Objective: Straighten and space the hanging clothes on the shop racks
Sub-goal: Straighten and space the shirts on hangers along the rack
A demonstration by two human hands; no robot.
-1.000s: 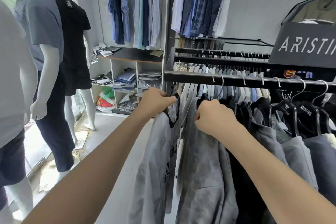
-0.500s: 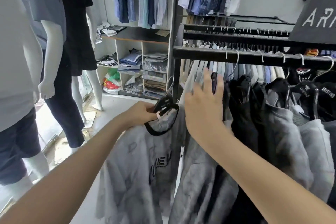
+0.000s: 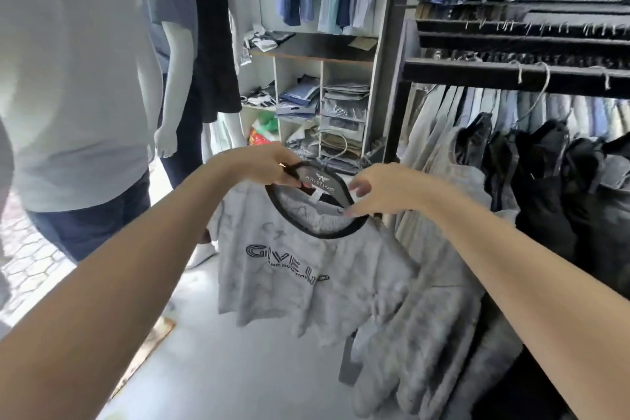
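Hanger [image 3: 320, 178] bearing grey T-shirt [image 3: 306, 269]: left hand [image 3: 269, 164] grips it, right hand [image 3: 383, 193] seemingly pinches it.

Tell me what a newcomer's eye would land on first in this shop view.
First, the grey marbled T-shirt printed GIVE UP, dead centre, held out on a black hanger: the left hand grips the hanger and the right hand pinches the collar. Next, the dressed mannequins standing at left, and the black rack at right, packed with grey and dark clothes.
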